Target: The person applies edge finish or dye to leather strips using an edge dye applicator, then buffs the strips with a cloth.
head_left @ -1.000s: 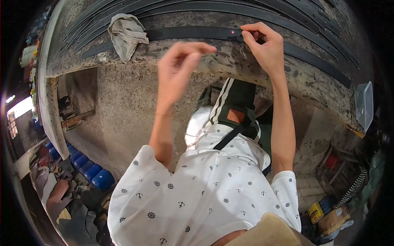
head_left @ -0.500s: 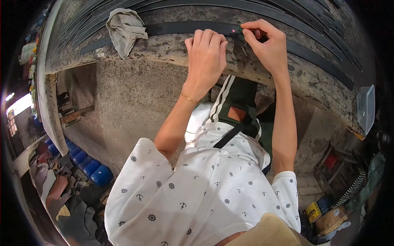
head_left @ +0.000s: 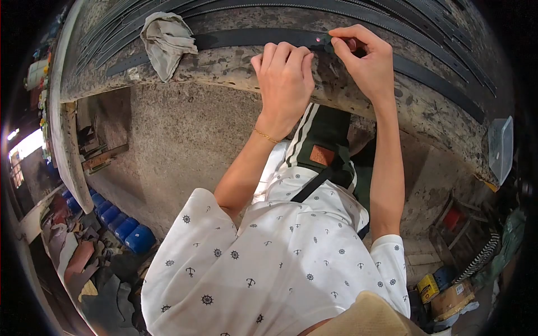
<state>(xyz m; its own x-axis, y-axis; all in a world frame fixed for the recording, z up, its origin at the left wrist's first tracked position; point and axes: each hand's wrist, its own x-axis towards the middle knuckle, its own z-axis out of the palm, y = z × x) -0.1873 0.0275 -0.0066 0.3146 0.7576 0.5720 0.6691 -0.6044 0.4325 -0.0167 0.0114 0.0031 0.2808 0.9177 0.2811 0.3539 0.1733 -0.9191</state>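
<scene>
A dark belt strip [head_left: 241, 37] lies lengthwise along the near edge of the worn table [head_left: 224, 64]. My left hand [head_left: 284, 78] rests at the strip's near edge with its fingers curled together; what its fingertips hold, if anything, is hidden. To its right, my right hand [head_left: 364, 61] is closed in a pinch above the strip, thumb against forefinger, around something dark and too small to name. Just left of that pinch is a small pink spot [head_left: 319, 40]. A crumpled grey cloth [head_left: 166, 45] lies over the strip's left part.
More dark strips [head_left: 336, 8] lie across the far side of the table. A clear plastic container [head_left: 500, 150] is at the right edge. Blue containers [head_left: 140, 239] and leather scraps [head_left: 106, 297] are at the lower left, a yellow box [head_left: 427, 288] at the lower right.
My left hand has shifted slightly right and down. My right hand has barely moved. The cloth appears slightly further left.
</scene>
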